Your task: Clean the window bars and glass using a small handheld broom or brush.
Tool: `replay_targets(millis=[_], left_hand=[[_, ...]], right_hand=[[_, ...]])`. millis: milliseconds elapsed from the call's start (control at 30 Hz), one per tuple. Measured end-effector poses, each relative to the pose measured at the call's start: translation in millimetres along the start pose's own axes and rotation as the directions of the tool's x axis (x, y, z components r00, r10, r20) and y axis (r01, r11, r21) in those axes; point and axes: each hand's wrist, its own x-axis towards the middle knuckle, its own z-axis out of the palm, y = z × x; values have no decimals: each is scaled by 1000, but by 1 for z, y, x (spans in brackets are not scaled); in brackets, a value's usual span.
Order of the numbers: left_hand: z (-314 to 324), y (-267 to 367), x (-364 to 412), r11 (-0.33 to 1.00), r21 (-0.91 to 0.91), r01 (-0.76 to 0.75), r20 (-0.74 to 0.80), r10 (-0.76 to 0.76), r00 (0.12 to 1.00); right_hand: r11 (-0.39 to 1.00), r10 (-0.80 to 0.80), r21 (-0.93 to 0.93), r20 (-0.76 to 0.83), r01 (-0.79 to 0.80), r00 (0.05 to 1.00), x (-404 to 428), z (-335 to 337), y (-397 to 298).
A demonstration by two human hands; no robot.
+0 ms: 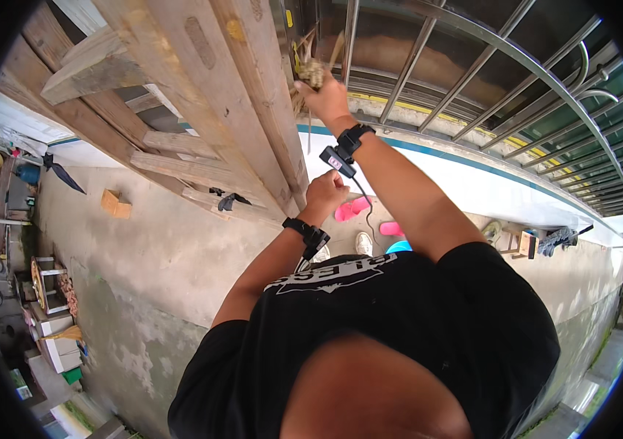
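My right hand [327,103] is raised beside a window and is closed around a bundle of dried straw-like stalks [312,72]. Loose dry strands stick out above and below the bundle. Its far side is hidden by the hand and blurred. Lower down, my left hand [324,193] is held with its fingers curled in, and nothing shows in it. Just left of both hands stands a tall wooden frame [223,93] of thick beams with slots and crosspieces. Stainless-steel window bars [407,74] begin directly right of my right hand.
A white wall [427,175] runs under the window ledge. Near my feet lie pink slippers [352,209] and a blue container [399,247]. A wooden stool [521,244] stands by the wall on the right. On the concrete floor [147,258] at left sits a small wooden box [116,203].
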Motion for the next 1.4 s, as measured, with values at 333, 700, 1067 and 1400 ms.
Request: replay_targets(millis=[333, 700, 1067, 1400], left_hand=[[-4, -7, -3, 989, -100, -108, 101, 118, 988], [3, -42, -7, 966, -151, -212, -38, 209, 977], [-11, -24, -17, 982, -180, -53, 45, 62, 997], [15, -40, -20, 979, 46, -199, 35, 197, 980]], right_hand=[[996, -43, -83, -19, 42, 999, 15, 1, 15], [989, -22, -143, -14, 20, 1000, 30, 10, -1], [997, -42, 58, -68, 46, 997, 24, -1, -6], [888, 130, 356, 412, -290, 902, -34, -119, 2]])
